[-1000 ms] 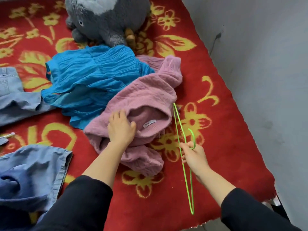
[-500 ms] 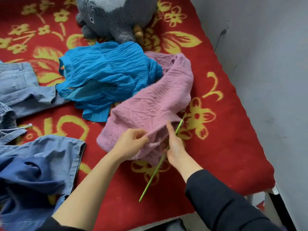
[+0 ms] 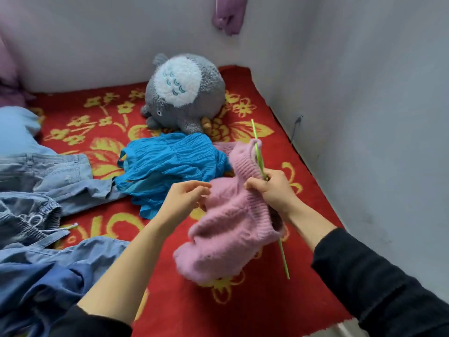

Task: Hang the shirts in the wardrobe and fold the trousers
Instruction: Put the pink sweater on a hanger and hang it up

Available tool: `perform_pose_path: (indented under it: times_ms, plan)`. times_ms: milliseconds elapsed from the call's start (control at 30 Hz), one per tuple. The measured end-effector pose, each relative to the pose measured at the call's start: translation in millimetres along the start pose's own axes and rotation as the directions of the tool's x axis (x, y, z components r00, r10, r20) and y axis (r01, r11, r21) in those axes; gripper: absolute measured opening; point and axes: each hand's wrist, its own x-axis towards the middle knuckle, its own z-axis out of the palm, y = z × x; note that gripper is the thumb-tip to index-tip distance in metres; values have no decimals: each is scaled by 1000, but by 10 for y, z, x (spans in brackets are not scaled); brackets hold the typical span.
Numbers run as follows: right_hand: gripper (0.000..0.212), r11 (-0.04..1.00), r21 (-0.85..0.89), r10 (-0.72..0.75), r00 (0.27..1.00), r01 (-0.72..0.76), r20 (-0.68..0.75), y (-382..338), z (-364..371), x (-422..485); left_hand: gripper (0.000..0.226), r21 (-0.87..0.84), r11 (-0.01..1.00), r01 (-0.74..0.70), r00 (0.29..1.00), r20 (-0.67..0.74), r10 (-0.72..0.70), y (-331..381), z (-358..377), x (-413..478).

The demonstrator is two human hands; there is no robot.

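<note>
A pink sweater [image 3: 228, 237] is held up over the red flowered blanket [image 3: 243, 312] of the bed, towards the bed's right edge and nearer its front edge than its back. The sweater is blurred, and whether its lower end rests on the blanket cannot be told. Its ribbed edge is bunched in the right hand [image 3: 274, 190], whose grip is closed on the knit and on a thin green hanger [image 3: 284, 259] together. The hanger is held steeply tilted. One end is seen rising above the fist past a loop of pink knit, and the other end comes out below the sweater.

The left hand [image 3: 184, 198] is held at the sweater's left side with its fingers loosely curled. Whether anything is pinched in its grip cannot be told. Both forearms are bare, with black sleeves pushed up towards the elbows.

A crumpled blue top [image 3: 170, 161] is laid in the middle of the bed, just behind the sweater. Pale denim trousers [image 3: 48, 176] are spread along the left edge, and a darker blue garment [image 3: 43, 288] is heaped at the front left corner. A grey and white plush toy [image 3: 184, 93] is set against the back edge, near the right back corner where two grey walls [image 3: 364, 93] meet. A light blue pillow [image 3: 17, 130] is seen at the left edge, and a purple cloth [image 3: 227, 15] is hung high on the back wall.
</note>
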Motion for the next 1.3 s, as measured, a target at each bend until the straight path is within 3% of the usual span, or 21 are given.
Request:
perform_pose_path:
  times_ms: [67,200,300,433,600,667,800,900,967,1067,1200,1233,1300]
  plan:
    - [48,997,-38,-60,992,64,114,-353,-103,-97,15,-76,996,-35,998,-59,31,343,-46,-57]
    - [30,982,-111,-111,945,151,307,-908,-217,-232,21,-222,974,-48,998,-41,40,1005,-139,-256]
    - [15,963,-166,-130,907,212,401,-1285,-308,-347,40,-117,992,37,998,49,-32,1327,-236,-385]
    - [30,912,-246,-171,848,329,502,-1682,-442,-475,55,-50,986,162,970,193,-150,1560,-327,-520]
    - [15,843,-316,-191,791,435,581,-2002,-521,-559,25,51,989,137,943,300,-147,1834,-365,-667]
    - [8,818,-339,-196,780,465,595,-2144,-540,-585,26,33,991,131,931,340,-134,1923,-395,-688]
    - [21,778,-348,-261,773,523,579,-2498,-670,-607,16,-113,988,104,910,413,-49,2124,-431,-750]
    - [24,773,-287,-363,766,565,530,-2811,-845,-632,15,-303,953,20,945,318,81,2439,-476,-893]
    - [22,774,-239,-422,759,587,496,-2988,-952,-635,22,-295,947,-123,969,169,178,2650,-545,-1008]
    - [19,750,-263,-464,766,607,445,-3026,-986,-571,6,-185,943,-277,959,5,283,2740,-610,-1081]
    - [12,758,-372,-340,812,535,475,-2426,-780,-347,48,-109,981,-159,984,-100,148,2303,-523,-919]
    - [11,780,-387,-279,826,492,489,-2202,-722,-278,51,-132,986,-104,992,-87,93,2157,-478,-862]
    - [17,821,-408,-155,845,398,512,-1770,-607,-178,31,-178,984,-12,997,-75,-2,1899,-373,-796]
